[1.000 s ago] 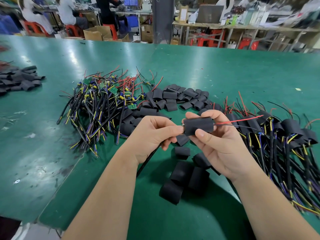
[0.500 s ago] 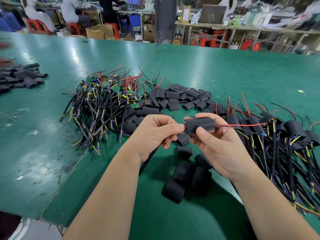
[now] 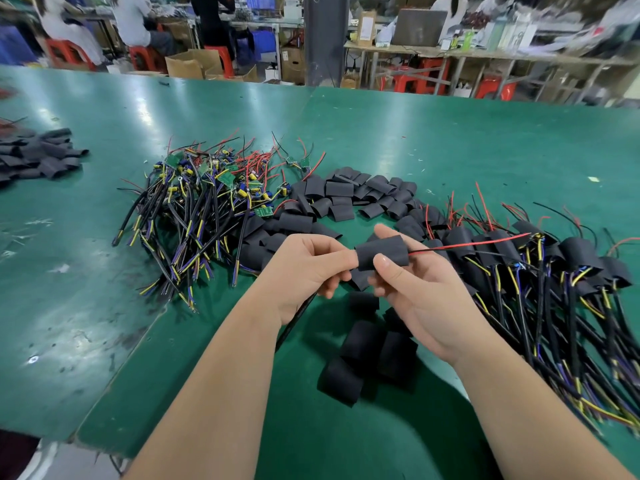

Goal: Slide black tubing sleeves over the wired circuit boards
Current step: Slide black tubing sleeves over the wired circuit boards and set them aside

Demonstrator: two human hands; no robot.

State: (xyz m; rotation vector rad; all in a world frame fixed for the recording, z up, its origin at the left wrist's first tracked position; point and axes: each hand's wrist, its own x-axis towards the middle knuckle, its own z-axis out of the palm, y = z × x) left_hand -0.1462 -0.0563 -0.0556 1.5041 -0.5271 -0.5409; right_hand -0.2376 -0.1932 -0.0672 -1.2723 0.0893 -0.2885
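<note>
- While it lies level between both hands, above the near middle of the table, the black tubing sleeve (image 3: 381, 252) shows as a short, matte, slightly flattened tube.
- 1 thin red wire (image 3: 467, 244) and 1 thin black wire run out of its right end; any board inside is hidden.
- The right hand (image 3: 426, 296) pinches the sleeve, with the thumb on the near face, the fingers curled behind the far face and the palm turned upward.
- The left hand (image 3: 304, 268), fingers curled, pinches at the sleeve's left end; a thick black cable (image 3: 294, 323) drops from under it.
- Both bare forearms reach in from the bottom edge and converge.
- Just below the hands lie a few loose sleeves (image 3: 363, 355), rounder and open-ended.
- At right sprawls a heap of sleeved boards (image 3: 571, 258) with glossy black cables and yellow and purple leads.
- Behind the left hand sits a tangle of bare green boards (image 3: 207, 188), with a spread of empty sleeves (image 3: 349, 195) beside it.
- The green table (image 3: 450, 150) is smooth and shiny, and scuffed at left.
</note>
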